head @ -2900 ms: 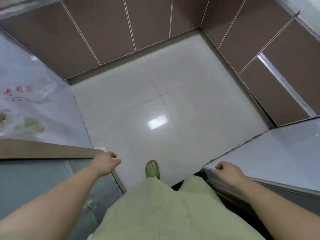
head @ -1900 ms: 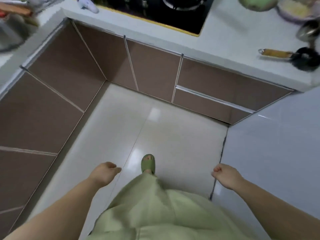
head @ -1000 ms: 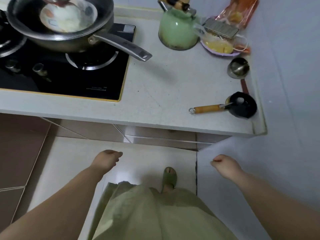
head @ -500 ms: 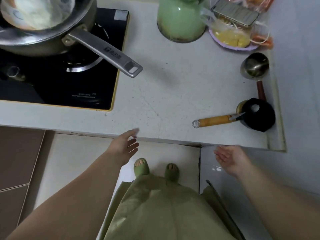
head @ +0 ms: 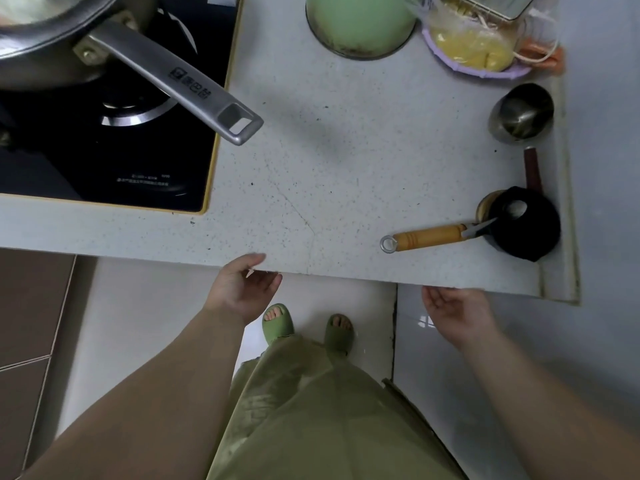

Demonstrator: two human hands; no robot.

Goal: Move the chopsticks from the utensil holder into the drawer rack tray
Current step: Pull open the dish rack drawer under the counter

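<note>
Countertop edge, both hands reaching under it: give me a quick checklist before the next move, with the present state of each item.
1. Left hand free: ok, open and holding nothing, fingers at the countertop front edge.
2. Right hand free: ok, open, palm up, just below the edge.
3. Drawer open: cannot tell, the countertop hides whatever lies under the edge.
4. Chopsticks and utensil holder located: not ok, neither shows in this view.
5. Pan handle clear of the hands: ok, it juts over the countertop, well away from the front edge.
6. Yellow-handled tool clear: ok, it lies flat, back from the edge, apart from the right hand.
</note>
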